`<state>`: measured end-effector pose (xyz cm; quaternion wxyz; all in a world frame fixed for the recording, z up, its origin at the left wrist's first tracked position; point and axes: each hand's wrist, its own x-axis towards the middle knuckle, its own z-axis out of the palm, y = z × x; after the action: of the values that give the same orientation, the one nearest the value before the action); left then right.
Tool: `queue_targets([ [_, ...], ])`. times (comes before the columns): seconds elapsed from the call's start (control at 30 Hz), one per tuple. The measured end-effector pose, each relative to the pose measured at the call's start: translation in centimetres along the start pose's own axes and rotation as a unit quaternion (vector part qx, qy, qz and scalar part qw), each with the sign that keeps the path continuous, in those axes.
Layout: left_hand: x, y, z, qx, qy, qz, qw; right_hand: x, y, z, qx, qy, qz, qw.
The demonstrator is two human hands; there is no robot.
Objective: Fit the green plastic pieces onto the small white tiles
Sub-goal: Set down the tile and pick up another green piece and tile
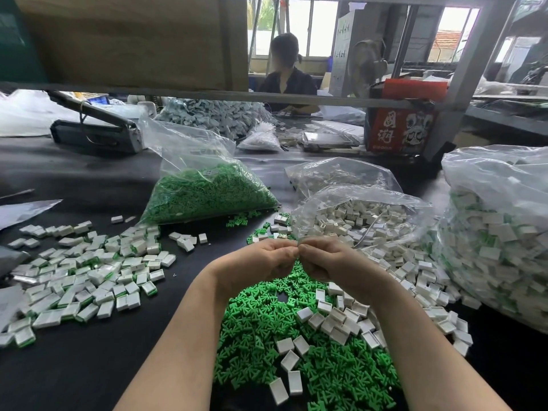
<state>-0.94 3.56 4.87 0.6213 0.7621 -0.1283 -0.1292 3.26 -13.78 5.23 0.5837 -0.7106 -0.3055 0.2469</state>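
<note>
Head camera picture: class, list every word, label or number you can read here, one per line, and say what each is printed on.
"國潮": large white characters on the red carton under the shelf at the back right.
Small white print beneath those characters: too small to read.
White upright box near the window: dark marks, too blurred to read.
Nothing readable on the bags, tiles or green pieces.

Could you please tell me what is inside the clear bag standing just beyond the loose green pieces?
The clear bag is packed with small green plastic pieces. Its bottom layers are hidden beneath them.
</note>
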Motion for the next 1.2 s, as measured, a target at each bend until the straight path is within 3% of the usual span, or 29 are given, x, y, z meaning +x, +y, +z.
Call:
queue_targets([
  [0.17, 0.5, -0.1, 0.5, -0.017, 0.048, 0.027, 0.998, 0.3, 0.0, 0.3, 0.026, 0.054, -0.020, 0.998],
  [0.37, 1.5, -0.3, 1.3, -0.039, 0.131, 0.059, 0.989, 1.4, 0.4, 1.3, -0.031, 0.162, -0.056, 0.985],
  [0.5, 2.0, -0.5, 1.5, -0.036, 0.145, 0.065, 0.987, 1.8, 0.8, 1.3, -0.115, 0.192, -0.086, 0.971],
  [0.63, 2.3, -0.6, 1.3, -0.028, 0.150, 0.063, 0.986, 1.7, 0.4, 1.3, -0.248, 0.219, -0.125, 0.935],
  [0.9, 2.4, -0.9, 1.2, -0.017, 0.132, 0.048, 0.990, 1.4, 0.4, 1.6, -0.478, 0.200, -0.100, 0.850],
  [1.0, 2.1, -1.1, 0.5, 0.022, 0.153, 0.071, 0.985, 1.6, 0.3, 1.5, -0.444, 0.210, -0.088, 0.866],
  [1.1, 1.4, -0.7, 0.0, 0.016, 0.190, 0.094, 0.977, 1.9, 0.0, 1.2, -0.290, 0.234, -0.062, 0.926],
  [1.2, 1.3, -0.6, -0.1, -0.029, 0.214, 0.117, 0.969, 1.9, -0.2, 1.0, -0.116, 0.262, -0.047, 0.957],
])
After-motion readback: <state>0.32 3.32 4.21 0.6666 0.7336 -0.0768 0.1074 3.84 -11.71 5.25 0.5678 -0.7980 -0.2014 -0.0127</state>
